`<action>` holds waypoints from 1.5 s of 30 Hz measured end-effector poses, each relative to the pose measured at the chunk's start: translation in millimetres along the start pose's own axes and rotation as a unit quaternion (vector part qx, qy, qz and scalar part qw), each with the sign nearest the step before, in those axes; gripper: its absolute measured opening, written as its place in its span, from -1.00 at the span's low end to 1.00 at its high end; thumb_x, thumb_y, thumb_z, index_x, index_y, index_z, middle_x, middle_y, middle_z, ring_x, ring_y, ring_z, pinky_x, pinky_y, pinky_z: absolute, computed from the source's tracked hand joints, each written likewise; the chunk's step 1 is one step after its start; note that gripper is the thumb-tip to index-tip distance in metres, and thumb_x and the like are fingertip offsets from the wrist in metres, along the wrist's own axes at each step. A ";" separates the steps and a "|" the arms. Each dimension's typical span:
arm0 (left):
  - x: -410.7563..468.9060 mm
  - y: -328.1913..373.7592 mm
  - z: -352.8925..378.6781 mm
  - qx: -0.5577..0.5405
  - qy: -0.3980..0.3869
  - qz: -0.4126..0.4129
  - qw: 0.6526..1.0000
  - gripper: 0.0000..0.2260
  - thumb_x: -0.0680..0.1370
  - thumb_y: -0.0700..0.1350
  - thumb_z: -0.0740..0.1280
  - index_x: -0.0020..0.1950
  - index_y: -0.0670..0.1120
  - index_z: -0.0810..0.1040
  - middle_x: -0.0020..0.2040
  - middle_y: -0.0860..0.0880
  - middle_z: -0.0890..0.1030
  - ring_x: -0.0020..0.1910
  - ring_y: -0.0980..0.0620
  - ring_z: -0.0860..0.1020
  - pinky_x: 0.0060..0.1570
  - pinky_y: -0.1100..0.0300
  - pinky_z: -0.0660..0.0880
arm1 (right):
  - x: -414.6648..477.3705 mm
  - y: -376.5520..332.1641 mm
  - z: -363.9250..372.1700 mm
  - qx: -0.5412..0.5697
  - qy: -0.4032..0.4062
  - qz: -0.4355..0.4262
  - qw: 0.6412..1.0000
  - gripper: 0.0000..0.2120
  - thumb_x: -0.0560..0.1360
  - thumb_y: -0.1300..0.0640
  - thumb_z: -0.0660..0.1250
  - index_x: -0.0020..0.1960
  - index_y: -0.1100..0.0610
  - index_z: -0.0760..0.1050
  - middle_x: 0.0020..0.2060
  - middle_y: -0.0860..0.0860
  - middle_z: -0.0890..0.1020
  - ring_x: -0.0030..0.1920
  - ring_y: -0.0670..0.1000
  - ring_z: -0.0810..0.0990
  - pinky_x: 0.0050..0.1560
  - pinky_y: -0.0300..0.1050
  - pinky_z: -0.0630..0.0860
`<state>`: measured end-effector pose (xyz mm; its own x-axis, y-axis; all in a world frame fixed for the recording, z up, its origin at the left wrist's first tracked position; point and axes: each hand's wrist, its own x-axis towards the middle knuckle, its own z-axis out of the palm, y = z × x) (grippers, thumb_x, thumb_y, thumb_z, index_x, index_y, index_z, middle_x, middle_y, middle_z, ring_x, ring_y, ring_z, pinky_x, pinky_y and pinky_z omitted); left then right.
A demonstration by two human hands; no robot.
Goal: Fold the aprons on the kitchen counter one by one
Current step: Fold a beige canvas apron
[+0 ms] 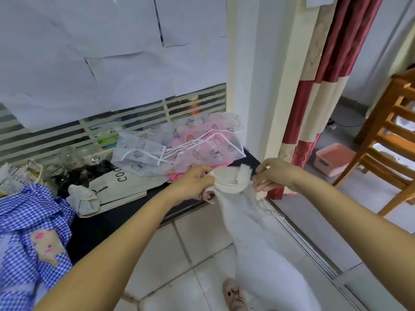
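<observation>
Beyond the front edge of a dark tabletop [107,223], seen from a head-worn camera, two bare forearms reached forward and held a white apron [258,232] in the air. The left hand [195,182] and the right hand [276,176] were near each other but not touching, with the bunched, cream-coloured top of the white apron between them. Both hands had their fingers curled round that bunched cloth and gripped it. The rest of the white apron hung down, blurred, over a pale tiled floor [202,254], just beside the tabletop's right end.

Three more aprons lay on the tabletop. A blue checked apron [29,221] with a sewn-on bear patch sat crumpled at the near left. A cream apron [116,185] printed with dark letters lay flat in the middle. A translucent printed apron [190,142] with white ties lay behind the hands, over pink cloth. Clear glassware [65,158] stood at the back left. White paper sheets [89,52] covered the window above. A red and cream curtain [314,86], a pink tub [334,158] and a wooden chair [393,142] were to the right.
</observation>
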<state>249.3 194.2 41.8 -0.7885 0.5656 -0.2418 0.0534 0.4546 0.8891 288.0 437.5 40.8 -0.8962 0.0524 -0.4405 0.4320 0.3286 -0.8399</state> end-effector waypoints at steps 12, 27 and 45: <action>18.1 5.6 -36.6 -0.139 -0.066 -0.083 0.985 -0.81 0.54 -0.30 0.20 -0.24 -0.10 0.38 -0.46 0.02 0.27 -0.56 0.15 0.14 -0.59 0.35 0.07 | 4.8 5.3 101.3 -0.136 -0.143 -0.287 0.937 -0.14 0.32 0.17 0.57 0.31 -0.36 0.10 0.23 -0.45 0.30 0.23 -0.51 0.26 0.10 -0.61 0.25; -12.2 -78.6 -134.9 0.334 0.241 -0.206 0.888 -0.79 0.55 -0.03 0.36 -0.14 -0.17 0.54 -0.17 -0.11 0.60 -0.16 -0.08 0.58 -0.23 0.15 0.45 | 17.8 -29.7 118.0 0.311 -0.223 0.043 0.923 -0.79 0.45 0.23 0.34 0.05 0.28 0.59 -0.11 0.16 0.64 -0.13 0.10 0.64 -0.05 -0.07 0.57; -34.8 -67.1 -39.6 -0.289 0.171 -0.043 0.941 -0.87 0.53 -0.18 0.30 -0.16 -0.11 0.63 -0.23 -0.07 0.65 -0.23 0.03 0.60 -0.26 0.24 0.47 | -6.6 -18.6 130.0 0.388 -0.237 -0.025 0.890 -0.56 0.15 0.24 0.59 -0.04 0.30 0.52 -0.22 0.18 0.61 -0.23 0.10 0.62 -0.17 -0.10 0.56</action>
<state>248.9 116.8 6.0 -0.9310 0.2446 -0.2708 -0.2833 -0.0167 0.9589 298.9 308.5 18.1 -0.8527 -0.4078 -0.3265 0.4971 -0.4410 -0.7473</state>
